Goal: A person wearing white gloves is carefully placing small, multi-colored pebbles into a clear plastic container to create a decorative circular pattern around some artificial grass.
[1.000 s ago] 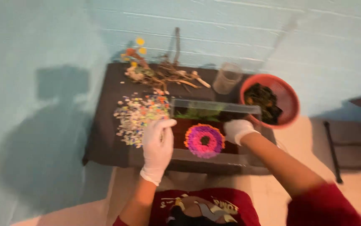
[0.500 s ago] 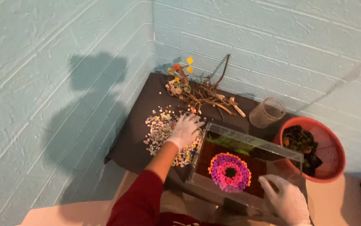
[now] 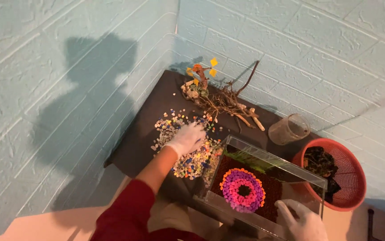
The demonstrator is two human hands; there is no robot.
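- The right hand (image 3: 303,219), in a white glove, rests with a flat, loose grip on the near corner of the clear tank (image 3: 264,189), probably to keep it steady; it holds nothing.
- Inside the tank, a ring of pink and purple pebbles (image 3: 242,189) lies on dark soil, with green plants behind.
- The left hand (image 3: 187,138), also gloved, lies on the heap of coloured pebbles (image 3: 181,143) on the table (image 3: 139,143), just left of the tank; whether its grip closes on pebbles one cannot tell.
- Farther away stand a red basket (image 3: 335,178), a clear cup (image 3: 289,129) and dry branches (image 3: 223,100) near the wall.
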